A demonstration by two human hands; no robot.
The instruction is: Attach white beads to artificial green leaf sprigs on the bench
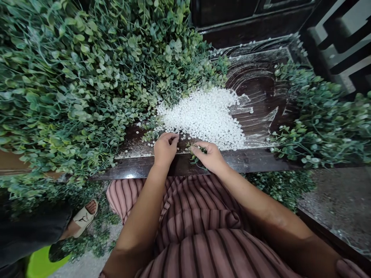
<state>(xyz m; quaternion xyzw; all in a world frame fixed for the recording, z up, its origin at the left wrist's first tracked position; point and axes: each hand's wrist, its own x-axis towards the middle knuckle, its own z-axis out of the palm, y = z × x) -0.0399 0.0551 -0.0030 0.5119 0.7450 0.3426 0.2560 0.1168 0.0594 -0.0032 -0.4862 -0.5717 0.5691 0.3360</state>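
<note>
My right hand (211, 156) pinches a small green sprig of artificial leaves (193, 151), its thin stems hanging over the table's front edge. To its left, my left hand (165, 150) is closed, thumb and forefinger together at the tips; whatever they hold is too small to make out. Just beyond both hands spreads a heap of small white beads (205, 116) on the dark wooden table (261, 104). A few loose beads lie near my left fingertips, beside some leaves at the edge of the big pile.
A large pile of artificial greenery (95, 77) covers the left side. Another bunch of leafy stems (324, 116) lies at the right. More greenery (281, 187) is below the table edge. Another person's sandalled foot (87, 217) is at lower left, near a lime-green object (40, 262).
</note>
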